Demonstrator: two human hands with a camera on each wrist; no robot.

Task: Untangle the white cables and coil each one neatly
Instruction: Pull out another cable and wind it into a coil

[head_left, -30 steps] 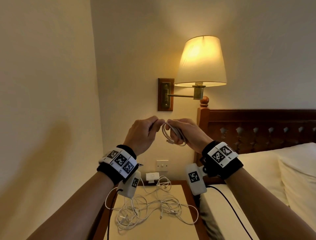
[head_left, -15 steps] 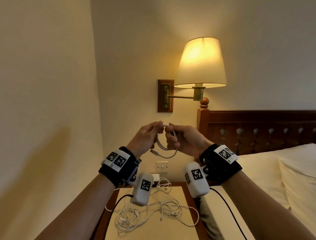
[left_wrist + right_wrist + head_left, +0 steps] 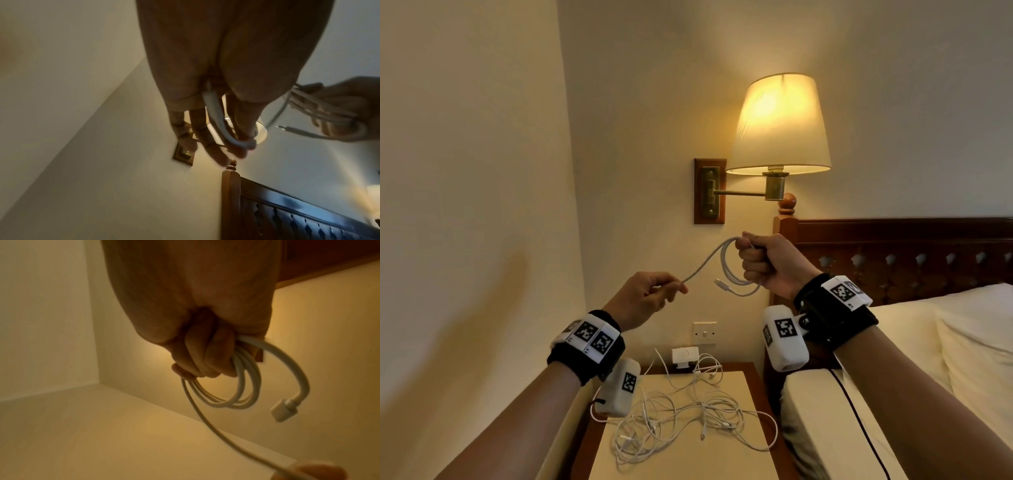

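Note:
My right hand (image 3: 755,262) is raised in front of the headboard, its fist curled round a small coil of white cable (image 3: 736,274). The coil's loops (image 3: 236,389) hang below the fingers and one plug (image 3: 284,412) dangles free. A straight stretch of the same cable (image 3: 702,265) runs down-left to my left hand (image 3: 664,291), which pinches its end between thumb and fingers (image 3: 240,146). Below, a tangle of thin white cables (image 3: 681,421) lies on the nightstand (image 3: 726,462).
A lit wall lamp (image 3: 779,123) on a brass arm hangs just above the hands. A white charger (image 3: 685,356) is plugged in at the wall behind the nightstand. The bed (image 3: 911,359) and dark wooden headboard (image 3: 893,253) lie to the right, a wall close on the left.
The hands, together at the coil a second ago, have separated. My left hand moved down-left drawing the cable end out straight, while my right hand rose a little with the coil.

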